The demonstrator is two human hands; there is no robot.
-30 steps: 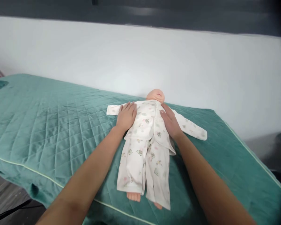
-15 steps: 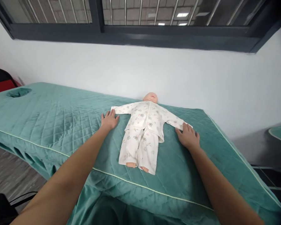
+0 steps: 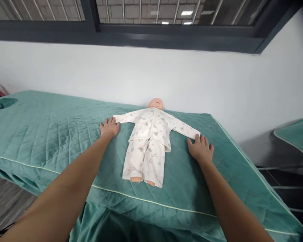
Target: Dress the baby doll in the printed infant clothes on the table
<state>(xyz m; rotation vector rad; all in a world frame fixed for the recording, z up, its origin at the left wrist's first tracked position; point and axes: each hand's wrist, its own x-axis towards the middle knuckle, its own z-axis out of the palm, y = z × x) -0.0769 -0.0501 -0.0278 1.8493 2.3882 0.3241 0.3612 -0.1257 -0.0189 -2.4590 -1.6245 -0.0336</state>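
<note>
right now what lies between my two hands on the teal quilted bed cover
In the head view, a baby doll in white printed pyjamas lies face up between the left hand and right hand, its arms spread toward each.

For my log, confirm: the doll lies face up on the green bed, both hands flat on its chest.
Not its chest: the head view shows left hand and right hand flat on the bed at the sleeve ends of the doll. Rest holds.
</note>
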